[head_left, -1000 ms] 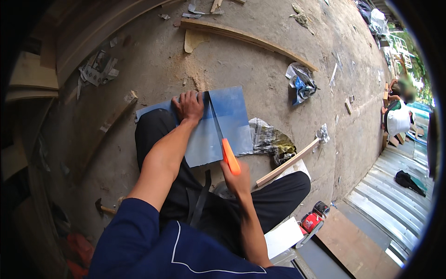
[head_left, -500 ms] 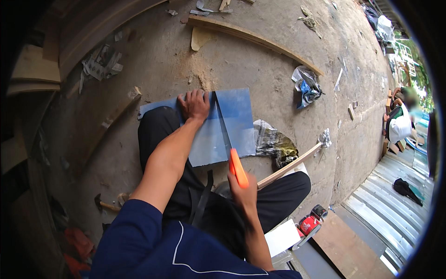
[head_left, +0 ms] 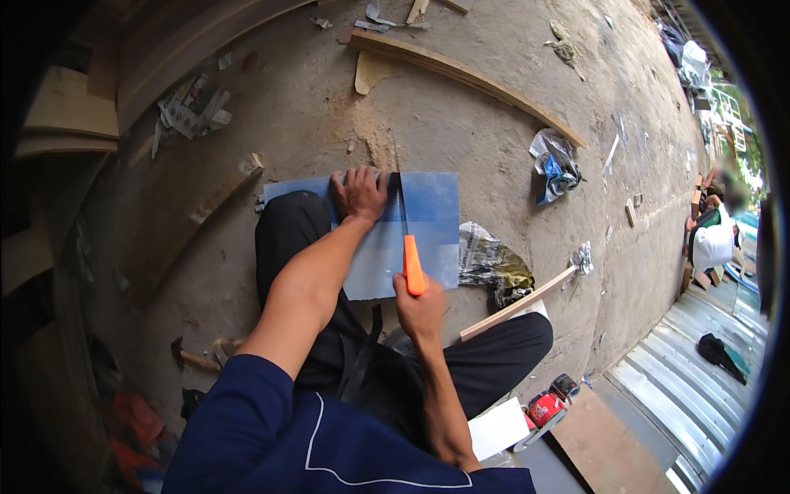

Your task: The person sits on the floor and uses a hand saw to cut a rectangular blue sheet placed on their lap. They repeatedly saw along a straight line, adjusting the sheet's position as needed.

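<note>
A hand saw with an orange handle (head_left: 414, 265) is in my right hand (head_left: 421, 313), its fingers wrapped round the grip. The dark blade (head_left: 403, 202) points away from me and lies across a flat blue-grey board (head_left: 374, 267), with its tip beyond the far edge. My left hand (head_left: 360, 196) presses on the board just left of the blade. Its fingers are apart, and their tips reach the far edge. Under the board's left part is my bent knee (head_left: 288, 210). Sawdust (head_left: 374, 148) lies on the ground past the blade.
Crumpled newspaper (head_left: 481, 251) and a thin wooden strip (head_left: 518, 303) lie to the right. A long wooden plank (head_left: 469, 74) is ahead. To the left are a hammer (head_left: 197, 359) and another plank (head_left: 226, 189). A red power tool (head_left: 545, 407) sits near my right leg. People (head_left: 712, 235) sit far right.
My right hand has pushed the saw forward, and its tip now sticks out past the board's far edge. My left hand stays on the board. The whole view has shifted slightly.
</note>
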The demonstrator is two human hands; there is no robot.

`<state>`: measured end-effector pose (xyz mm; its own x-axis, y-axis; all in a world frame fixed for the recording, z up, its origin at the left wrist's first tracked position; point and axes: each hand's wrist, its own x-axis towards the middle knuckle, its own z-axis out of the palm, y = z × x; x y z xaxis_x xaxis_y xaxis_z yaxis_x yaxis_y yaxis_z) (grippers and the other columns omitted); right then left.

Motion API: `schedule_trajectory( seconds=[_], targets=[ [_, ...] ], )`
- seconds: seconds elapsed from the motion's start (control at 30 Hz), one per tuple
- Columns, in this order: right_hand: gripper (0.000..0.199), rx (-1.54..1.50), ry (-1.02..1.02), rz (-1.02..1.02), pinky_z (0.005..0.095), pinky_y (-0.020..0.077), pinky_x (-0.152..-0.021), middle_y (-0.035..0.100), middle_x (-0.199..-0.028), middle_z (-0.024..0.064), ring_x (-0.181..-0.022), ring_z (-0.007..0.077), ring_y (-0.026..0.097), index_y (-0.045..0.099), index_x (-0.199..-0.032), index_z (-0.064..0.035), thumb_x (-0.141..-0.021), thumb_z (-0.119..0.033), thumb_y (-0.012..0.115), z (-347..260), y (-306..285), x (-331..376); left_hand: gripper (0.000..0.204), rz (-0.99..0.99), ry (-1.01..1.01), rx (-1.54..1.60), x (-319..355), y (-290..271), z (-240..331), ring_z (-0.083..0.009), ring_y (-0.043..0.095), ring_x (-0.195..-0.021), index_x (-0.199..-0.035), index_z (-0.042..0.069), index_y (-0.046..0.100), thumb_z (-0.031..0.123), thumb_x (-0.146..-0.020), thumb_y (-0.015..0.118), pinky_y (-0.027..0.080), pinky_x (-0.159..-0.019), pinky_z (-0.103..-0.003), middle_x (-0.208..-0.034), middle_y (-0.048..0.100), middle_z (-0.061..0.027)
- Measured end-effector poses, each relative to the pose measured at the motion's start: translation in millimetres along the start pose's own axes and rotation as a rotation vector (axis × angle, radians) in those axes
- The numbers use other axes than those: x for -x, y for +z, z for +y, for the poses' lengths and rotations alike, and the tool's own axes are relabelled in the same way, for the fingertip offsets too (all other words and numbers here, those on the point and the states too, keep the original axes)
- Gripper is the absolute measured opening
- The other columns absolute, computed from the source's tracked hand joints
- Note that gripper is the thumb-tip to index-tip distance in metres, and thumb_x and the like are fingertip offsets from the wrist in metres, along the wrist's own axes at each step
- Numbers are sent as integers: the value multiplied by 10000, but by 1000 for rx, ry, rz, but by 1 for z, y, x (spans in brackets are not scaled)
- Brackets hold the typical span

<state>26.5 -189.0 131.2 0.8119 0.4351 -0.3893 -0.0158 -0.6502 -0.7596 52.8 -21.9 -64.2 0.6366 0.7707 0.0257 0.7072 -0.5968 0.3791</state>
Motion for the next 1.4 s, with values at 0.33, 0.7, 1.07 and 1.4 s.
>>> schedule_trajectory(
  seconds=[0.33,0.7,1.07,1.4],
  targets=[
    [241,39,-39,3,421,445,-541,562,-610,209,-558,393,569,561,-718,18,-841,-175,638,2,6,5,310,32,-12,32,-1,3,0,-214,534,-1035,-959,127,640,381,-946,461,230,-1027,-478,-983,612,-50],
    [172,-3,19,-41,359,440,-513,562,-606,185,-505,328,560,600,-776,15,-817,-136,668,15,-62,106,366,57,-11,-46,-4,4,-1,-239,535,-1024,-915,101,642,395,-961,429,241,-1014,-472,-995,614,-63],
    [217,36,-58,-36,412,452,-558,586,-653,207,-596,388,584,576,-716,18,-822,-164,631,32,-13,22,368,27,-79,-40,-10,8,2,-216,518,-1065,-952,115,645,403,-967,417,224,-1035,-487,-1025,608,-55],
    [193,-27,-11,-66,415,440,-544,566,-630,196,-565,381,570,592,-756,14,-823,-159,647,19,-56,80,403,11,-85,-102,-13,2,-3,-231,514,-1073,-994,98,644,415,-979,396,219,-1044,-492,-1034,607,-71]
  ],
)
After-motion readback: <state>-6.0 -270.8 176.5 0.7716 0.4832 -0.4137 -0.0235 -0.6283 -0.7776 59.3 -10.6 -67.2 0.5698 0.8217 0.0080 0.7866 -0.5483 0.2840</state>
